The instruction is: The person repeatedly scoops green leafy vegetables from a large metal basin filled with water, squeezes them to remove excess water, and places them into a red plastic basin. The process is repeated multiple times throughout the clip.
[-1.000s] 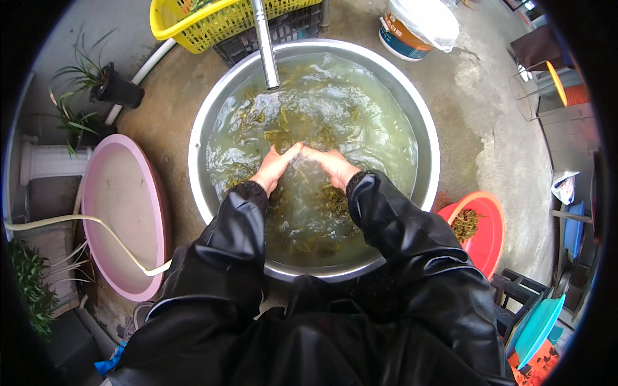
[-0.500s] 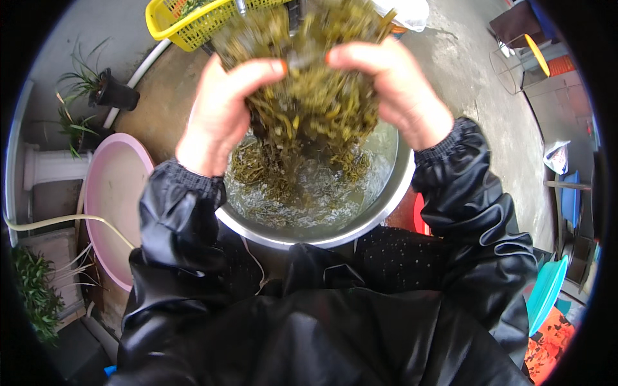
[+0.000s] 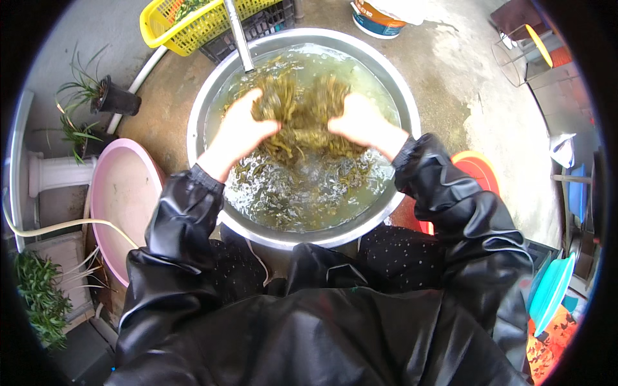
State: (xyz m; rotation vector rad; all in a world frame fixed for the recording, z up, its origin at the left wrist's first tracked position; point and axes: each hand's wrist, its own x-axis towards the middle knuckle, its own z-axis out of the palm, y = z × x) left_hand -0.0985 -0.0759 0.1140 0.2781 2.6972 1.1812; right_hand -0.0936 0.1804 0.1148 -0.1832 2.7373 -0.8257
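Head view, looking straight down: a person in glossy black waterproof sleeves bends over a large round metal basin point(image 3: 212, 103) at the centre of the frame, filled with cloudy, bubbling water. Left hand point(image 3: 241, 128) and right hand point(image 3: 364, 122) are both closed around one dripping clump of olive-green leafy greens point(image 3: 302, 119), pressing it from either side just above the water in the upper half of the basin. More loose greens float below the hands.

At the top centre a round tub point(image 3: 380, 16) with an orange and blue label band sits on the concrete floor. A grey metal pipe point(image 3: 237, 35) slants into the basin from the top edge. Behind it, upper left, is a yellow slatted plastic basket point(image 3: 193, 26). A smooth pink plastic basin point(image 3: 119, 193) lies at the left, with a potted grassy plant point(image 3: 106, 96) above it. A red bowl point(image 3: 476, 170) peeks out at the right, beside the right sleeve.

Half a second ago the clump was raised high toward the camera, hiding most of the basin; now it is lower, near the water.
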